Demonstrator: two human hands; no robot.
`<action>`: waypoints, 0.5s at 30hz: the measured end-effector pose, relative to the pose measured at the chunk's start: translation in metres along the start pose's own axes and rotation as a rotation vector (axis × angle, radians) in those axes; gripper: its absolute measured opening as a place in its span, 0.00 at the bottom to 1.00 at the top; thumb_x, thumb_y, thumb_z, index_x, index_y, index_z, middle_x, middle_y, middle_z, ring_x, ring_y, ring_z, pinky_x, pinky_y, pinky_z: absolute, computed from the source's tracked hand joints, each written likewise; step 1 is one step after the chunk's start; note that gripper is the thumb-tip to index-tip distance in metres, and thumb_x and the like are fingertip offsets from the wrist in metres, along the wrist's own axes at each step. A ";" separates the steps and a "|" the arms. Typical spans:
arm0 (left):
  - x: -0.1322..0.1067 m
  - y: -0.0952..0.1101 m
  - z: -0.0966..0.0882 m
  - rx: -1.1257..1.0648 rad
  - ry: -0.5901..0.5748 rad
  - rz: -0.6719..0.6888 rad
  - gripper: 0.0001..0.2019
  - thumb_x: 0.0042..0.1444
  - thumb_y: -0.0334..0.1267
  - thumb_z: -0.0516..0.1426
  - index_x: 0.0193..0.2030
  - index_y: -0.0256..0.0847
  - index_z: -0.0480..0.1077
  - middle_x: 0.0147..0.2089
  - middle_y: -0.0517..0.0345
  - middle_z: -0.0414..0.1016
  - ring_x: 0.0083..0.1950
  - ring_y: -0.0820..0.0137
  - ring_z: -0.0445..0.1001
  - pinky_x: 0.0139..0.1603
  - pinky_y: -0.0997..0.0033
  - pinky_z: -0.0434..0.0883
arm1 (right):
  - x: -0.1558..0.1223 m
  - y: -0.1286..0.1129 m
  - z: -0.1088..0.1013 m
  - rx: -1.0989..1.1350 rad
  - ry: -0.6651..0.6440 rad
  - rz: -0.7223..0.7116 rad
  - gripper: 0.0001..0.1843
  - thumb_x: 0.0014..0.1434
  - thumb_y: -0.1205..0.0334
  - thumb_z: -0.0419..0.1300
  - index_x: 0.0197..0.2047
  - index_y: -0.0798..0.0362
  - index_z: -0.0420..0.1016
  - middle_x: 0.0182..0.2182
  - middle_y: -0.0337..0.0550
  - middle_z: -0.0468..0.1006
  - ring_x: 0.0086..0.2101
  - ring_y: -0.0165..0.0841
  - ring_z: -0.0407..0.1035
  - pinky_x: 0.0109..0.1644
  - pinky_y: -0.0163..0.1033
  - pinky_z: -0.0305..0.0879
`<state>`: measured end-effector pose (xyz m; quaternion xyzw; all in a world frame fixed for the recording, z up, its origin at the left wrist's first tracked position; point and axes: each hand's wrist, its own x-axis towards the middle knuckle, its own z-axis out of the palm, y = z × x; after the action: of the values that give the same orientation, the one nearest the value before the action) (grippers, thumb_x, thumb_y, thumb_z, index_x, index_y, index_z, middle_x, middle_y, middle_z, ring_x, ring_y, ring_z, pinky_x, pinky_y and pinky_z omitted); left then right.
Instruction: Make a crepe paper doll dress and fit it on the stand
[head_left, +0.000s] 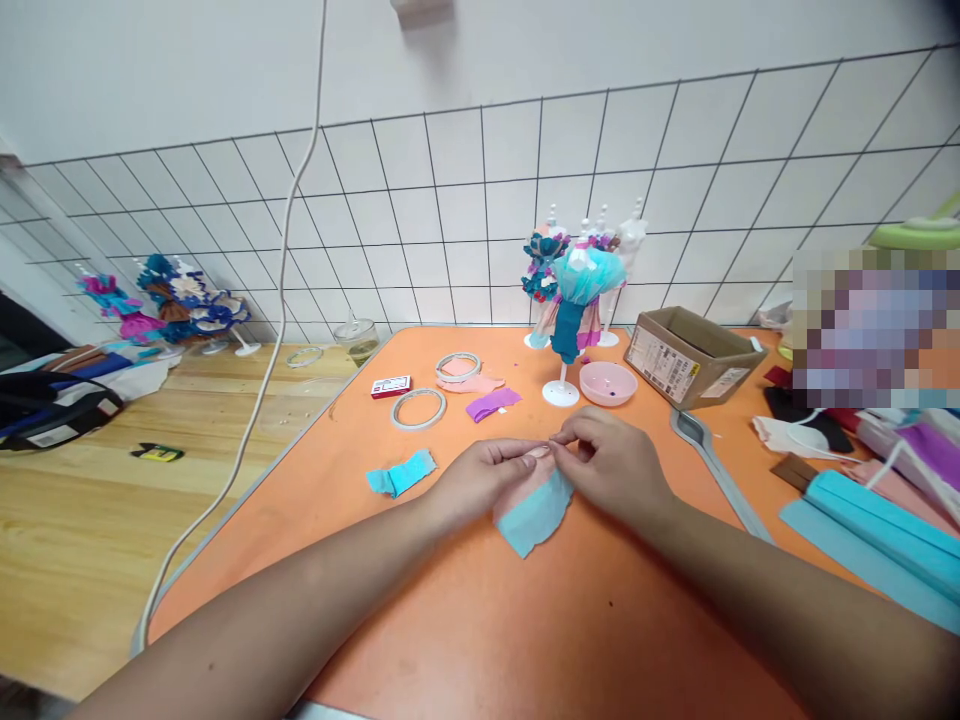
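Note:
My left hand [484, 478] and my right hand [611, 462] meet over the orange table [465, 620], fingertips pinched together on the top edge of a light blue crepe paper piece [534, 515] that hangs down between them, with a pink layer behind it. Another blue crepe scrap [401, 473] lies to the left of my left hand. Beyond my hands stands a small mannequin on a white stand [568, 300] dressed in teal and blue paper, with more dressed figures behind it.
Two tape rings [418, 408] [457, 366], purple and pink paper scraps [493, 403], a small red box [391, 386], a pink bowl [607, 383] and a cardboard box [694, 356] sit further back. Blue crepe rolls [877, 535] lie right. A white cable [262, 380] hangs left over a wooden table.

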<state>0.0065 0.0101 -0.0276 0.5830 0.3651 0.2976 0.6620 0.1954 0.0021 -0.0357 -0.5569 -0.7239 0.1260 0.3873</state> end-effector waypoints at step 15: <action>0.006 -0.004 -0.004 0.225 0.137 0.103 0.15 0.55 0.47 0.58 0.42 0.38 0.67 0.37 0.56 0.73 0.37 0.71 0.70 0.37 0.73 0.66 | 0.006 0.007 -0.005 1.283 -0.420 0.572 0.24 0.55 0.53 0.61 0.53 0.52 0.70 0.39 0.47 0.78 0.40 0.38 0.72 0.44 0.42 0.66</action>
<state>0.0064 0.0168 -0.0330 0.6499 0.4102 0.3274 0.5498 0.2031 0.0086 -0.0340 -0.3517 -0.3930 0.7254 0.4423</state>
